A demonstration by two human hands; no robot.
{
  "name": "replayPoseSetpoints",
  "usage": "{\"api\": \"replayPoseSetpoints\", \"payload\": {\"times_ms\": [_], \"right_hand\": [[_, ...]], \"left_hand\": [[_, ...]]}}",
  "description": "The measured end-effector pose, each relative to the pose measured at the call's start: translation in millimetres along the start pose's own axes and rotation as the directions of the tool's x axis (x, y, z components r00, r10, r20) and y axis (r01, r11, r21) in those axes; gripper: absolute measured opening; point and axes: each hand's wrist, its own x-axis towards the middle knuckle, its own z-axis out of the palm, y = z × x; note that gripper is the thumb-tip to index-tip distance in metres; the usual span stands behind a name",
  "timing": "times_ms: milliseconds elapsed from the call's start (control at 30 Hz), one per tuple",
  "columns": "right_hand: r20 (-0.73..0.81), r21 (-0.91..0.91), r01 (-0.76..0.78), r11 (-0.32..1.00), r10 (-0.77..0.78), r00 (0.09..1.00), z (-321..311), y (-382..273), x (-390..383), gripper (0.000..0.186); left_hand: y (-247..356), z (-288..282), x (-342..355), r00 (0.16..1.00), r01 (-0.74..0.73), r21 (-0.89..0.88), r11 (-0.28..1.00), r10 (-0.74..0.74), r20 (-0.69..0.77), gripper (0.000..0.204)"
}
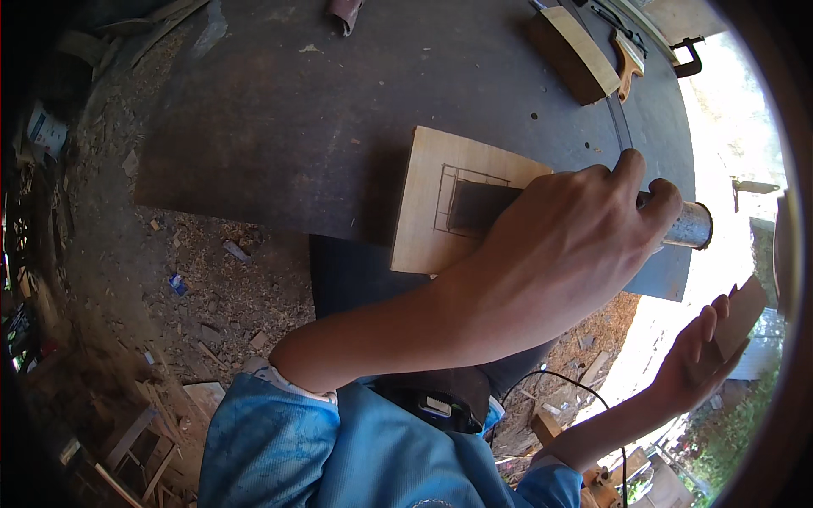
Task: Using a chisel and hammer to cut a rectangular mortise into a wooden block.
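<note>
My left hand [597, 224] reaches across my body, fingers curled round a metal cylinder [689, 224] at the right side of a light wooden board [415, 203]. The board lies on the dark tabletop near its front edge and bears pencilled rectangular outlines around a dark rectangle [478, 207]; whether this is an opening or a plate I cannot tell, and my hand hides part of it. My right hand [694, 364], beyond the table's right edge, holds a small flat, pale rectangular piece [738, 313] between fingers and thumb.
On the dark table [279, 110] are a wooden block [576, 59], a brush [631, 59] and a reddish piece [345, 13]; a black clamp [688, 63] grips the far right edge. Wood scraps [144, 440] and shavings litter the floor. A black cable [593, 389] hangs at my right.
</note>
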Motion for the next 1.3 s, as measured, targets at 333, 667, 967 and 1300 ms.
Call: {"api": "replayPoseSetpoints", "payload": {"times_ms": [333,667,967,1300], "right_hand": [[-0.069,-0.676,0.064,0.734,-0.149,0.986,-1,3,12,0.051],[-0.016,-0.473,-0.247,0.846,0.272,0.962,11,30,24,0.052],[0.069,-0.552,-0.383,0.741,0.498,0.864,9,36,0,0.053],[0.364,-0.224,-0.214,0.951,0.285,0.887,-22,2,27,0.049]], "left_hand": [[0,-10,-3,0.999,0.052,0.095,0.994,-0.050,-0.021,0.033],[-1,-16,-7,0.992,0.116,0.186,0.976,-0.104,-0.073,0.030],[-4,-18,-9,0.987,0.125,0.224,0.966,-0.099,-0.124,0.032],[-3,-14,-16,0.957,0.270,0.599,0.754,-0.280,-0.079,0.040]]}}
